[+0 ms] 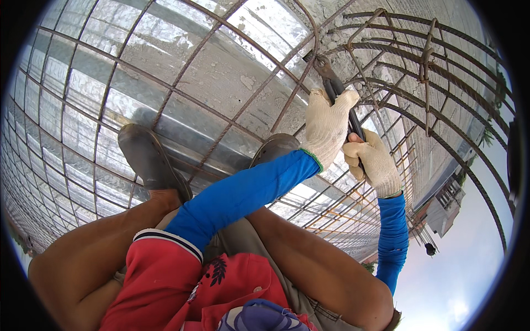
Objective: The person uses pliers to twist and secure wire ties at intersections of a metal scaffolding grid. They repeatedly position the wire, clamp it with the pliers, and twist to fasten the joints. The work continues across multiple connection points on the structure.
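Observation:
Gloved in white knit, my left hand [329,122] is closed around the handles of a pair of pincers [327,70] with black grips and a worn metal head. My right hand [377,164], in the same kind of glove, grips the lower end of the handles, just right of and below the left. The pincers slant up and to the left. Their jaws are at a bar of the rusty steel mesh [225,22], close to the rough concrete; whether they bite on wire there is too small to tell.
Thick curved rebars [441,71] with stirrups arch at the upper right. Under the mesh lie shiny corrugated metal sheets [83,129] with spilled concrete. My dark shoes [152,157] rest on the mesh. Bar ends and a building [444,201] appear beyond the right edge.

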Tool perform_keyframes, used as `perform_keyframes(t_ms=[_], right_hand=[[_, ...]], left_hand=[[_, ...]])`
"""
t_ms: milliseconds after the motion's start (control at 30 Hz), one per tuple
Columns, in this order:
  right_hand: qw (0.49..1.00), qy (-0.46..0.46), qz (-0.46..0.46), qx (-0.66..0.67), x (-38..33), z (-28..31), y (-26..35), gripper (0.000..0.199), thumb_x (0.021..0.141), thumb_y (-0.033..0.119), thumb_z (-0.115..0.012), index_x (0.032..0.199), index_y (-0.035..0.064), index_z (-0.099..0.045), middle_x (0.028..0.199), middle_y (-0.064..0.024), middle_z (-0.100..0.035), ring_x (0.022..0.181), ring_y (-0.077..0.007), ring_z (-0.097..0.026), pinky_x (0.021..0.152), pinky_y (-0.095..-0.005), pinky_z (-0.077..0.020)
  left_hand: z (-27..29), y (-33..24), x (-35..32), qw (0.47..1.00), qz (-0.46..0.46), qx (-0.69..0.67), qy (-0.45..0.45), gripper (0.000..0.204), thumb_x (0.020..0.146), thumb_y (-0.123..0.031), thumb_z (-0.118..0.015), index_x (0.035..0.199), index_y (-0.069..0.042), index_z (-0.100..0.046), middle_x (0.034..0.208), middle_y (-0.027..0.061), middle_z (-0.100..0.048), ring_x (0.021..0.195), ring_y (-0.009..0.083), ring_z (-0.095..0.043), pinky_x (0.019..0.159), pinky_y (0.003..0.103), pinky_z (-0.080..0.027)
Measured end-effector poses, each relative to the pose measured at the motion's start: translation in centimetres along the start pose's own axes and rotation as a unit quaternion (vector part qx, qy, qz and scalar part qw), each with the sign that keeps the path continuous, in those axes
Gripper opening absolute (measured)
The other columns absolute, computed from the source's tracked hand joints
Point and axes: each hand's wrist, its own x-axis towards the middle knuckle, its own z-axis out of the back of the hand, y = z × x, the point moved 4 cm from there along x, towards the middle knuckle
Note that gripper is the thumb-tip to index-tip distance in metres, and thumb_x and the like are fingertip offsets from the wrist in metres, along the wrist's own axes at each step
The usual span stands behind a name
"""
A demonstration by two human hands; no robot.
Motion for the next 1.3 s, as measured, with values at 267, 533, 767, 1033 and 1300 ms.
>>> perform_keyframes(t_ms=[267, 533, 767, 1033, 1300], right_hand=[[0.984, 0.115, -0.078, 0.109, 0.7, 3.7, 0.4, 0.019, 0.096, 0.013, -0.067, 0.106, -0.0013, -0.059, 0.063, -0.0013, -0.056, 0.039, -0.01, -0.048, 0.033, -0.0268, -0.0371], [0.979, 0.012, -0.037, 0.201, 0.7, -3.1, -3.2, 0.011, 0.096, 0.007, -0.067, 0.101, 0.0042, -0.057, 0.063, -0.0036, -0.056, 0.04, -0.0129, -0.05, 0.034, -0.0285, -0.036], [0.973, 0.003, -0.022, 0.23, 1.2, -3.6, -3.8, 0.016, 0.094, 0.002, -0.065, 0.091, 0.0097, -0.051, 0.061, -0.0016, -0.052, 0.04, -0.0112, -0.046, 0.033, -0.0283, -0.0333], [0.958, 0.087, -0.003, 0.272, 3.8, -2.1, -6.9, 0.011, 0.093, 0.004, -0.064, 0.102, 0.0003, -0.059, 0.063, -0.003, -0.054, 0.041, -0.0122, -0.047, 0.035, -0.0281, -0.036], [0.821, -0.23, 0.311, -0.42, 0.3, -2.4, -3.7, 0.063, 0.093, 0.032, -0.082, 0.136, -0.0024, -0.052, 0.091, -0.0218, -0.073, 0.071, -0.0351, -0.076, 0.058, -0.0395, -0.0563]], left_hand=[[-0.5, -1.2, 0.3, 0.998, -0.016, -0.016, 0.053, 0.027, 0.091, -0.027, -0.08, 0.083, -0.008, -0.063, 0.074, -0.0025, -0.057, 0.067, 0.0082, -0.051, 0.058, 0.03, -0.04], [1.3, -1.4, 0.9, 0.999, 0.038, 0.031, 0.001, 0.032, 0.086, -0.027, -0.085, 0.088, -0.005, -0.061, 0.075, 0.001, -0.061, 0.062, 0.0093, -0.055, 0.053, 0.029, -0.044], [0.9, 0.9, 2.7, 0.997, 0.032, -0.04, 0.05, 0.03, 0.087, -0.028, -0.085, 0.094, -0.003, -0.069, 0.078, 0.0061, -0.069, 0.061, 0.0116, -0.062, 0.052, 0.029, -0.048], [0.1, 1.5, 3.4, 0.985, 0.066, -0.144, 0.072, 0.021, 0.092, -0.02, -0.08, 0.089, -0.001, -0.071, 0.073, 0.0065, -0.067, 0.054, 0.0162, -0.06, 0.05, 0.033, -0.05], [-1.5, 1.7, 3.4, 0.988, 0.041, -0.139, -0.049, 0.016, 0.089, -0.008, -0.076, 0.078, -0.002, -0.064, 0.065, 0.0034, -0.059, 0.045, 0.0141, -0.049, 0.042, 0.031, -0.038]])
